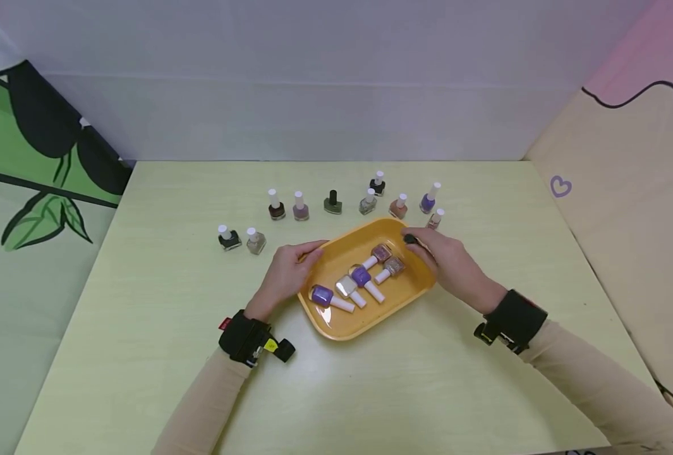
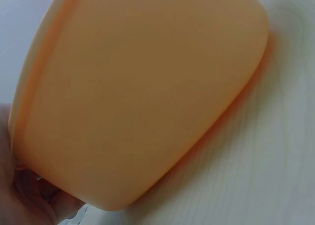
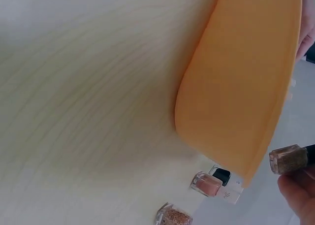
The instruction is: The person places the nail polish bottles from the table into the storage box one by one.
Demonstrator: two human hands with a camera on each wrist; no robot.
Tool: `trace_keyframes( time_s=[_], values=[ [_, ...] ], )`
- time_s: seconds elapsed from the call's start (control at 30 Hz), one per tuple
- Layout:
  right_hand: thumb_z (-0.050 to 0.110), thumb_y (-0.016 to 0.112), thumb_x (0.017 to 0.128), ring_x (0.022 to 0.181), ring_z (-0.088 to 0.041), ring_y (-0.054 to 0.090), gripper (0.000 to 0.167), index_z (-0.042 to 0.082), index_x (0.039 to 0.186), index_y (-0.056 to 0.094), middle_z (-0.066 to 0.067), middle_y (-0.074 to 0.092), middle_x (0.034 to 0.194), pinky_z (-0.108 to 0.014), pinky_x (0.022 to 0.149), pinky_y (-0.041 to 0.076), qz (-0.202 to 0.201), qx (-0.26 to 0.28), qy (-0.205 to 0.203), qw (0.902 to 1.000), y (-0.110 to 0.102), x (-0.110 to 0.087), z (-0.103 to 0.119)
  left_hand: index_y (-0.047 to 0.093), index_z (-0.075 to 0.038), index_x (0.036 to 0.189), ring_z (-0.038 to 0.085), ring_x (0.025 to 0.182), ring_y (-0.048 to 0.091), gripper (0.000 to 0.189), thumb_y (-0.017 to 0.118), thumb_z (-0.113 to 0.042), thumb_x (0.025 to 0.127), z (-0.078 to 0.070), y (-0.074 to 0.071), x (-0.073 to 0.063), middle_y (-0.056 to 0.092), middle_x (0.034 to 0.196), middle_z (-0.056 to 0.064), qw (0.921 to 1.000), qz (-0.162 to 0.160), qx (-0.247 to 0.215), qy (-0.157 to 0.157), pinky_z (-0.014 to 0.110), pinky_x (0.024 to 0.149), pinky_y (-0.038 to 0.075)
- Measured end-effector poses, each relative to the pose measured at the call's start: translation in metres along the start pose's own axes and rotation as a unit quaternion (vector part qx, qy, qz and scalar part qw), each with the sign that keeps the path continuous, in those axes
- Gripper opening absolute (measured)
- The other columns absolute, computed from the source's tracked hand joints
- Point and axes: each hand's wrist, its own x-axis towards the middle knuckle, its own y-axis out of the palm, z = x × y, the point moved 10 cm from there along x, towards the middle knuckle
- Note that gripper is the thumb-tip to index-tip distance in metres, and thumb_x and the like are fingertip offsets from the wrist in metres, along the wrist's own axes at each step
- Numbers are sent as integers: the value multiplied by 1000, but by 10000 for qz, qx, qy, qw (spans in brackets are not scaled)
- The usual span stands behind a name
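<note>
My left hand (image 1: 284,273) grips the left end of a yellow-orange plastic tray (image 1: 344,327), thumb over the rim. In the left wrist view, its fingers curl against the tray's outer wall (image 2: 147,87). Several nail polish bottles lie inside, among them a purple one (image 1: 321,295), a silvery white one (image 1: 345,285) and a glittery one (image 1: 394,265), all with white caps. My right hand (image 1: 455,262) is at the tray's right end, pinching a nail polish bottle with a black cap (image 1: 409,239). The right wrist view shows this bottle's brownish glitter body (image 3: 289,159) beside the tray rim.
More nail polish bottles stand in a loose row behind the tray, including a black-capped green one (image 1: 333,203), a purple one (image 1: 428,201) and a dark one (image 1: 276,207). Two others, one black (image 1: 229,239), stand left of the tray. A cloth wall backs the pale table (image 1: 370,404).
</note>
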Motion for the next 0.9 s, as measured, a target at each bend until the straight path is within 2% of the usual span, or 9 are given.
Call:
trace_keyframes(
  time_s=[0.1,0.2,0.33,0.47,0.63,0.8,0.9],
  values=[
    [3,65,100,113,-29,70,32,0,131,61,-16,71,123,-44,94,59,419,-154,-324,9985,13,-1,7,70,-10,134,22,102,67,32,56,-22,108,0,0,0,70,131,12,10000,14,12,-17,35,87,53],
    [5,66,100,114,-26,68,33,4,133,61,-11,69,126,-44,95,59,869,-353,-451,9946,25,-4,10,70,-10,134,22,100,67,32,56,-22,108,-1,1,1,70,131,13,10000,36,33,3,35,86,52],
    [5,70,98,115,-26,66,38,6,135,62,-9,66,129,-43,97,58,1439,-656,-506,9861,40,-7,14,70,-10,134,23,98,67,32,57,-22,108,-1,1,1,70,131,13,10000,36,48,2,35,85,52],
    [3,74,94,115,-24,65,42,8,134,64,-9,65,128,-41,97,58,1834,-1034,-650,9754,52,-8,18,70,-10,134,23,97,66,32,57,-22,108,0,0,0,70,131,13,10000,10,77,-5,35,84,51],
    [3,77,91,112,-25,66,40,10,129,67,-9,65,127,-41,97,59,2044,-1588,-1038,9603,62,-9,25,70,-10,133,23,95,67,31,57,-22,108,1,0,0,70,131,14,10000,-22,72,-14,34,81,51],
    [3,79,89,103,-25,68,36,12,122,69,-8,65,122,-39,92,60,2009,-2125,-1553,9436,68,-8,33,70,-10,134,24,96,67,31,57,-22,108,1,1,0,70,131,14,10000,-15,32,-39,35,81,51],
    [7,79,90,102,-25,68,31,15,118,71,-7,68,122,-38,89,61,1965,-2373,-1694,9361,69,-7,36,70,-10,134,24,97,66,31,57,-22,108,1,0,0,70,132,14,10000,-10,32,-48,35,82,51]
  ],
)
